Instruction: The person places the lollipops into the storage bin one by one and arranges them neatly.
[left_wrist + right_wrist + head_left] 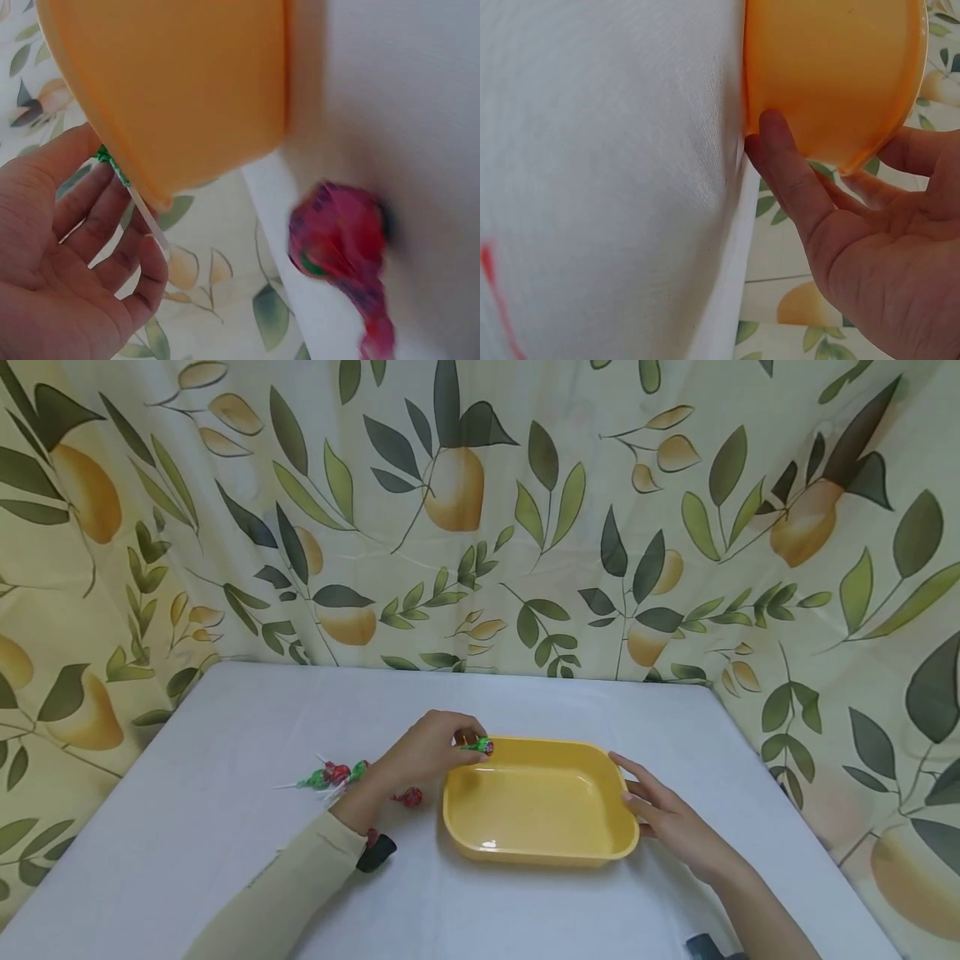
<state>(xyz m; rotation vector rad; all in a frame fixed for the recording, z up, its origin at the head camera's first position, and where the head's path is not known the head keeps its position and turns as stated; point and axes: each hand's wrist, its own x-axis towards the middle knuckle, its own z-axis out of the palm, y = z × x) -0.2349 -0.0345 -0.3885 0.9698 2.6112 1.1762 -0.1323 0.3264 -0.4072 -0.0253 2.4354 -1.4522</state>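
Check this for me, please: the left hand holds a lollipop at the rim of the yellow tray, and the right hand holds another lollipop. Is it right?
Not entirely: the right hand has no other one; it touches the side of the yellow tray, as the right wrist view shows. The left hand does hold a lollipop at the tray's rim.

Soft, rather muted light fills the head view, its direction hard to tell. A small glint shows by the near-left corner of the yellow tray [547, 802], and faint, soft-edged shadow lies on the white table [525, 906] along the tray's left edge. Both wrist views look dimmer; the left one blurs a wrapped lollipop [337, 232] (its print smudges), the right a red streak [490, 274].
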